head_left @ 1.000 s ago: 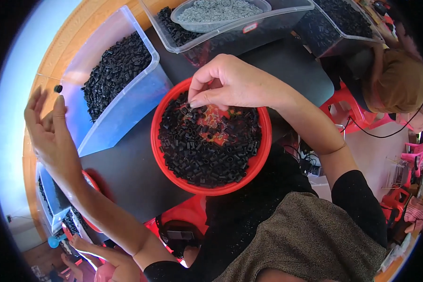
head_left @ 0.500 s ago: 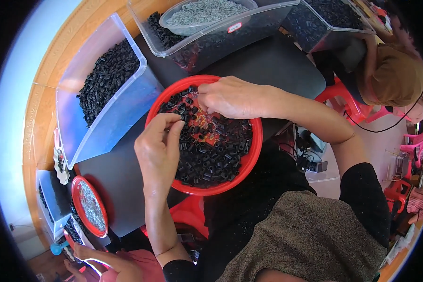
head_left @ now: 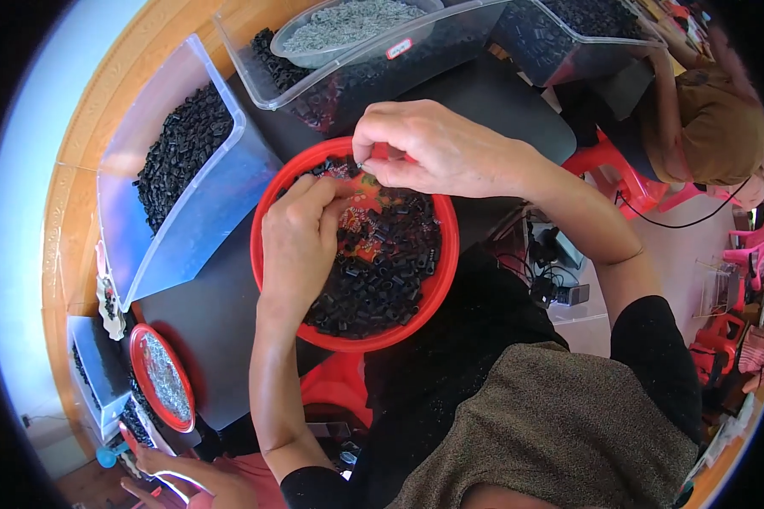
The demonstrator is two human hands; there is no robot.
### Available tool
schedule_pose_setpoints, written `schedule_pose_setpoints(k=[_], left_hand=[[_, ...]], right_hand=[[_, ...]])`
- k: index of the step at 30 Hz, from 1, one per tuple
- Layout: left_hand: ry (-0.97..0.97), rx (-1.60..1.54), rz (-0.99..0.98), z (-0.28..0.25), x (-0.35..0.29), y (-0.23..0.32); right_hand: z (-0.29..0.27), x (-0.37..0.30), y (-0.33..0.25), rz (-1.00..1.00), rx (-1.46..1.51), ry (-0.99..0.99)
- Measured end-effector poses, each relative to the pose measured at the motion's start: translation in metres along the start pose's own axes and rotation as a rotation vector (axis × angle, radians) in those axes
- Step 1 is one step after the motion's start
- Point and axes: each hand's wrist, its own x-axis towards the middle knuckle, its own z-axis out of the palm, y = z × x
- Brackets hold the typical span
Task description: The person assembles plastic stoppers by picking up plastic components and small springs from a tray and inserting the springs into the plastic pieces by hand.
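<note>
A round red tray (head_left: 444,271) lies before me, filled with small black plastic tubes (head_left: 373,293) and a scatter of fine metal springs (head_left: 358,222) in its middle. Over the tray's left side is my left hand (head_left: 301,233), thumb and fingers curled together; whatever they hold is hidden. My right hand (head_left: 424,148) is raised above the far rim, thumb and forefinger pinched. A tiny pale tip shows at that pinch, too small to name. The two hands' fingertips are close but apart.
Clear plastic bins of black parts stand to the left (head_left: 187,187) and beyond the tray (head_left: 339,89); the latter carries a bowl of metal pieces (head_left: 348,32). A second red tray (head_left: 161,377) lies at lower left. Co-workers sit at lower left and right (head_left: 713,127).
My right hand has lifted out of the parts toward the tray's far rim. My left hand has moved slightly up and in, its fingers curling further. The view has shifted a little.
</note>
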Motion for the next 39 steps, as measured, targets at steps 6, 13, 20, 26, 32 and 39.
schedule_pose_setpoints(k=[6,13,20,26,32,39], left_hand=[[-0.064,-0.003,0.091,0.018,0.021,0.004],[-0.173,0.063,0.151,0.029,0.025,0.003],[-0.165,-0.166,0.018,0.019,0.019,-0.002],[-0.208,-0.089,0.151,0.004,0.011,-0.005],[-0.230,0.009,0.270,0.012,0.008,-0.004],[-0.323,0.144,0.259,0.005,0.012,0.009]], right_hand=[[-0.005,-0.013,0.003,-0.039,-0.005,0.125],[-0.007,-0.028,0.006,0.008,0.040,0.159],[-0.005,-0.029,0.001,0.057,0.123,0.160],[-0.002,-0.028,0.002,0.053,0.151,0.156],[0.005,-0.023,-0.004,0.084,0.175,0.122],[0.014,-0.021,0.009,-0.024,0.113,0.208]])
